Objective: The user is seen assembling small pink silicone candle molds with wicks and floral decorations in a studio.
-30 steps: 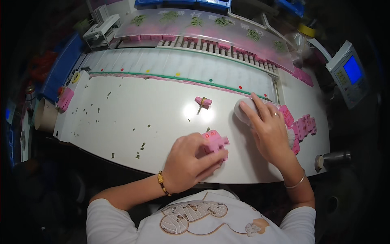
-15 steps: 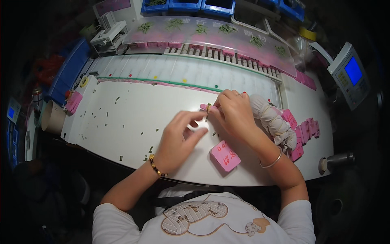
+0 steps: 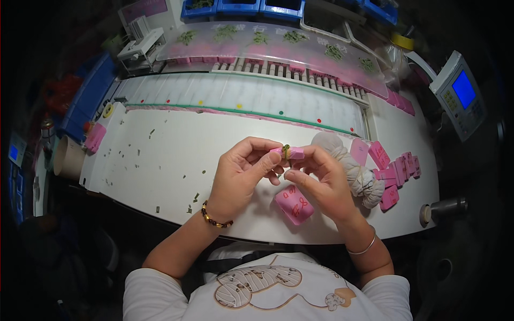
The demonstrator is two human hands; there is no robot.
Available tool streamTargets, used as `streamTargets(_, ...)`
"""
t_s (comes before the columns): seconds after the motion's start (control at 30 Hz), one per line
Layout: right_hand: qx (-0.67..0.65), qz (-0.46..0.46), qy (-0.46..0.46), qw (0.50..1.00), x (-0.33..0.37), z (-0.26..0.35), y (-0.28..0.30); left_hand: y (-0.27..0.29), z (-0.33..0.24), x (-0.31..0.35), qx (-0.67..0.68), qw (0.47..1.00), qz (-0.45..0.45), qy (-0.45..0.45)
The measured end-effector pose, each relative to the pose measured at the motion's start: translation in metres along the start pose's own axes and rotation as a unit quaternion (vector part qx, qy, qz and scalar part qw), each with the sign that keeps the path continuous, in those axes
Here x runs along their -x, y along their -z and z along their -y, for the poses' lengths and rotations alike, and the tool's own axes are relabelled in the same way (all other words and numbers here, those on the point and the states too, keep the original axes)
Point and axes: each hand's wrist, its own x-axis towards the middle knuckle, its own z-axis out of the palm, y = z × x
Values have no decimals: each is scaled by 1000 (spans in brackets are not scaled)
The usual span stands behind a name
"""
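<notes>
White worktable (image 3: 160, 155) below — both hands raised over it, left hand (image 3: 241, 174) and right hand (image 3: 321, 179) pinching one small pink bundle (image 3: 287, 153) between fingertips, pink stack (image 3: 294, 204) lying underneath.

Left hand (image 3: 242, 174) and right hand (image 3: 320, 179) pinch small pink bundle (image 3: 287, 153) above white table (image 3: 160, 155).
</notes>
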Motion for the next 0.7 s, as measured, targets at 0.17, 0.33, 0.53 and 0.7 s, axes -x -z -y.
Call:
streamTargets(0.17,-175,1,-93,980,2,-2,2,-1,1,1,81,996,5,30)
streamTargets(0.33,-319,66,-174,929,4,0,9,3,-2,3,86,994,50,46)
streamTargets(0.53,-382,96,-38,918,5,16,16,20,8,-2,65,995,-6,76)
streamTargets(0.7,-3,-104,-34,994,-20,27,50,22,3,9,-2,994,-30,103)
